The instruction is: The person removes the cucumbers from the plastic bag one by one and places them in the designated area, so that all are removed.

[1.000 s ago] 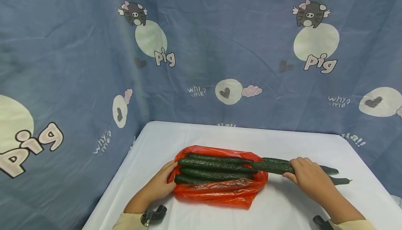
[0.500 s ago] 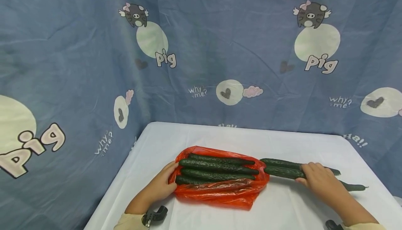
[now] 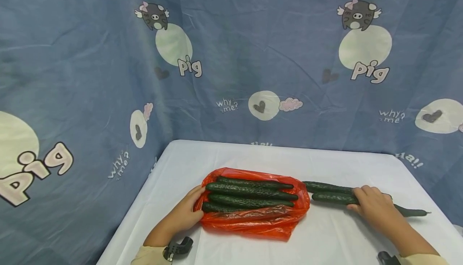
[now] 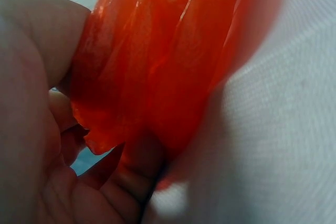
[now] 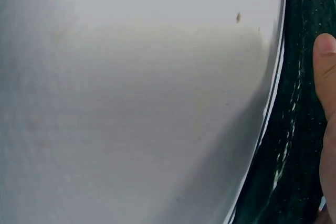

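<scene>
A red plastic bag lies on the table, its mouth folded back around several dark green cucumbers lying side by side. At its left end, my left hand holds the bag's edge; close up in the left wrist view, the red film passes between thumb and fingers. To the right of the bag, my right hand grips a cucumber from above, with its thumb along the near side. Behind that one lies another cucumber, its left end beside the bag and its right part mostly hidden by the hand.
A white cloth covers the table. Blue printed fabric hangs behind it and along the left side. Dark camera mounts sit on both wrists, the left one in plain sight.
My right hand has moved right with the cucumber, whose left end has come away from the bag and now lies beside the other loose cucumber. The left hand and bag have stayed put.
</scene>
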The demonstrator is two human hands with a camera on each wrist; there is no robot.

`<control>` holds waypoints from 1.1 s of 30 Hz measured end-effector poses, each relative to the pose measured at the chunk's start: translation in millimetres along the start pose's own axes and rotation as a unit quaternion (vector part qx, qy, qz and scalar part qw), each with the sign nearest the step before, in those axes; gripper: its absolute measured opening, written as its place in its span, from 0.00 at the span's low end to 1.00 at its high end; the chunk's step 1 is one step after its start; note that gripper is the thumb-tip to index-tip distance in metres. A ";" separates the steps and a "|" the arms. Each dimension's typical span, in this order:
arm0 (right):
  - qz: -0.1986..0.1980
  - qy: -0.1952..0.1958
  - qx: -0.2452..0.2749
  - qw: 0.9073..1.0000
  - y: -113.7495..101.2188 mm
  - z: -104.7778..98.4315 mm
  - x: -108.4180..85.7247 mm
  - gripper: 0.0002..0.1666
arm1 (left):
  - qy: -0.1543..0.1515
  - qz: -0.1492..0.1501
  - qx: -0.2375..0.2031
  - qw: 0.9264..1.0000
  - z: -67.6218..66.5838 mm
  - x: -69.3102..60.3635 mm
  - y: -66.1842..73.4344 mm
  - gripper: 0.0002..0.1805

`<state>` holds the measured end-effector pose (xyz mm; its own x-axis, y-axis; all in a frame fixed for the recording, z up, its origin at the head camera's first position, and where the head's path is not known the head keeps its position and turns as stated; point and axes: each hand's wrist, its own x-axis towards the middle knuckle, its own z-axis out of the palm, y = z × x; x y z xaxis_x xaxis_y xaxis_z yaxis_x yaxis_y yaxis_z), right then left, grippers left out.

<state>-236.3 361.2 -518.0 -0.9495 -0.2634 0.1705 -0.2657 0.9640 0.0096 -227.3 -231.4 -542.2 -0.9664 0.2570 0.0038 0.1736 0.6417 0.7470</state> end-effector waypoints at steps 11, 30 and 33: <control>0.013 -0.015 0.006 1.000 -2.2 -0.1 4.5 0.30 | 0.003 0.001 -0.010 1.000 -0.3 -1.0 1.8 0.45; 0.053 -0.088 0.008 0.995 -6.5 -6.0 8.1 0.46 | -0.002 -0.009 -0.004 1.000 0.9 -1.5 0.0 0.45; 0.049 -0.089 0.018 0.995 -10.3 -8.8 9.5 0.52 | -0.002 -0.007 0.001 1.000 -0.5 -1.3 0.2 0.45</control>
<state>-241.2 349.1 -507.8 -0.9849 -0.1731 -0.0091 -0.1727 0.9844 -0.0341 -226.1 -232.0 -541.7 -0.9681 0.2505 -0.0094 0.1603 0.6474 0.7451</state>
